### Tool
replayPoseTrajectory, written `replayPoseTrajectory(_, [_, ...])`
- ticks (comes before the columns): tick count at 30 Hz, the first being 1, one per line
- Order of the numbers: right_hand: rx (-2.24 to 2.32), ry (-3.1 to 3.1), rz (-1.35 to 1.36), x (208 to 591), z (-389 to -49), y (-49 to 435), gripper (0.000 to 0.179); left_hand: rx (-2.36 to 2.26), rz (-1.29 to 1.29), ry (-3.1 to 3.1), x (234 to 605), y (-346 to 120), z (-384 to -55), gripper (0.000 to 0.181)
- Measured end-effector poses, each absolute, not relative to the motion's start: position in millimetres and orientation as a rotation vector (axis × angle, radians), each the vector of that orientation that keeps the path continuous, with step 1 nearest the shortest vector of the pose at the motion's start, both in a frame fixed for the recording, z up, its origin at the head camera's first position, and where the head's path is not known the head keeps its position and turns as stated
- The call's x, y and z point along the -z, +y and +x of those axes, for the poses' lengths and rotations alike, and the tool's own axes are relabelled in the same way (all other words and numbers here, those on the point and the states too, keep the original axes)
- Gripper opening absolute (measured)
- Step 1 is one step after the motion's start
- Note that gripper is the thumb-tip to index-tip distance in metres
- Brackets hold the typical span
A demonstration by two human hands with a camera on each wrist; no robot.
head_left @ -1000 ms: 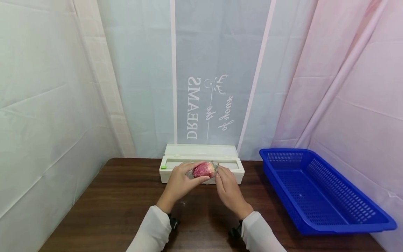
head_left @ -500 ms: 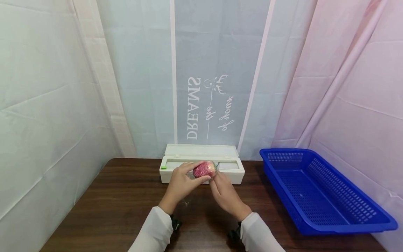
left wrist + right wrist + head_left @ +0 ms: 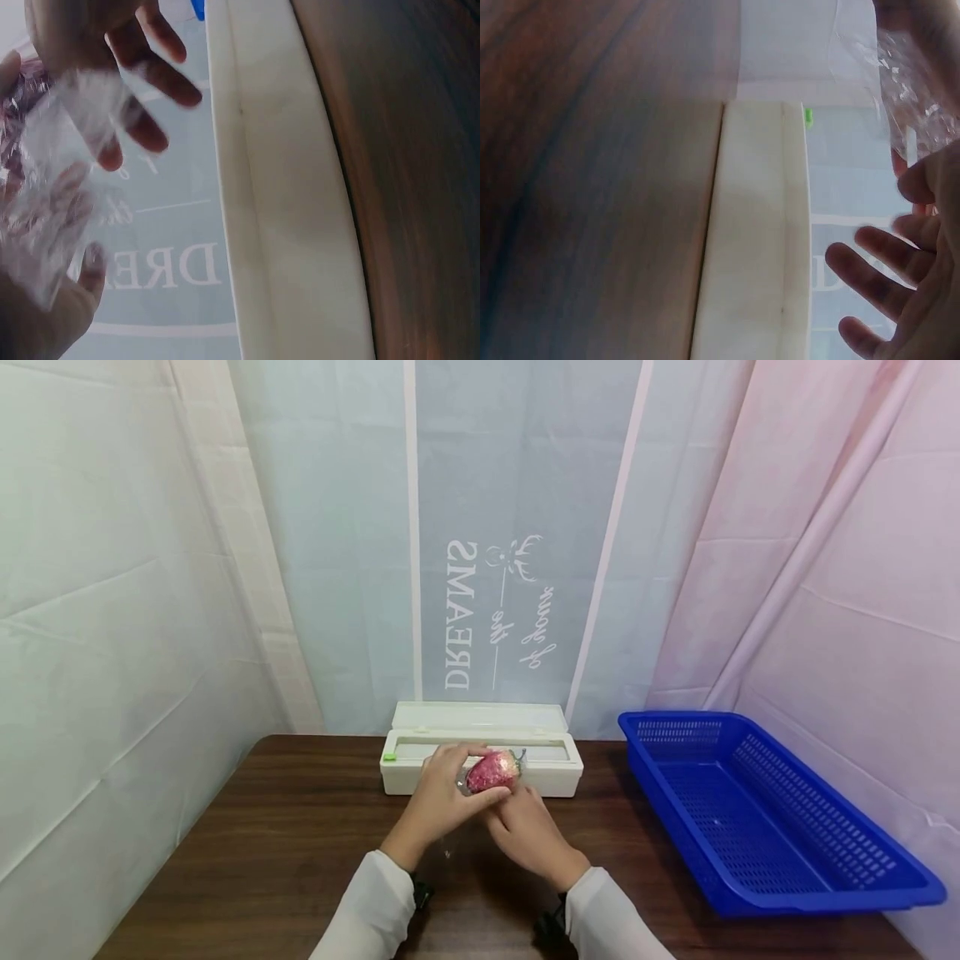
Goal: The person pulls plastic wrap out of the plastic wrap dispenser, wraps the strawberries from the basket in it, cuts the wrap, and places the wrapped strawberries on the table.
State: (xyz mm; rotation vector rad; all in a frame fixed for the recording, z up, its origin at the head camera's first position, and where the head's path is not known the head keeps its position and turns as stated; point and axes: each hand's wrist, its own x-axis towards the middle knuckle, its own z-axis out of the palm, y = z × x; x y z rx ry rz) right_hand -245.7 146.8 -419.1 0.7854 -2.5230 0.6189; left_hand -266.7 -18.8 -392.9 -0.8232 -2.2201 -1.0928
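Observation:
A red-pink fruit with a pale yellowish patch and a green stem end (image 3: 493, 771), wrapped in clear plastic film (image 3: 56, 165), is held up in my left hand (image 3: 438, 797). Left thumb and fingers curl round its sides; the exact kind of fruit is unclear. Just below and to its right is my right hand (image 3: 531, 835), its fingertips partly hidden behind the fruit and the left thumb. The wrist views show the right fingers spread and loosely straight beside the film. Behind both hands stands a white cling film dispenser (image 3: 420, 783) with its lid raised.
On the dispenser's left end sits a small green slider (image 3: 389, 757). A blue perforated plastic basket (image 3: 738, 827) stands on the right side of the dark wooden table (image 3: 247, 852). Fabric curtains enclose the back and both sides.
My right hand has moved from the fruit's right end to below it, toward the left. The fruit in my left hand has shifted slightly right and tilted, stem end up.

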Motion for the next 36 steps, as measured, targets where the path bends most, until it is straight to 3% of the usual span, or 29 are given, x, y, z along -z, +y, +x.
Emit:
replayPoseTrajectory(6, [-0.566,-2.493,0.818,419,-249,152,0.031,1.114,-0.866,-2.247,392,-21,-267,0.054])
replayPoseTrajectory(12, [-0.657,-2.483,0.797,409,-257,167,0.005,1.207,-0.884,-2.278,392,-25,-269,0.053])
replayPoseTrajectory(20, [-1.209,-2.211,0.654,377,-256,190,0.02,1.388,-0.894,-2.314,390,-33,-267,0.053])
replayPoseTrajectory(29, [-1.118,-2.153,0.806,350,-236,185,0.023,1.363,-0.965,-2.328,384,-33,-264,0.048])
replayPoseTrajectory(36, [-1.214,-2.268,0.829,346,-227,179,0.019,1.415,-1.08,-2.259,360,-33,-242,0.044])
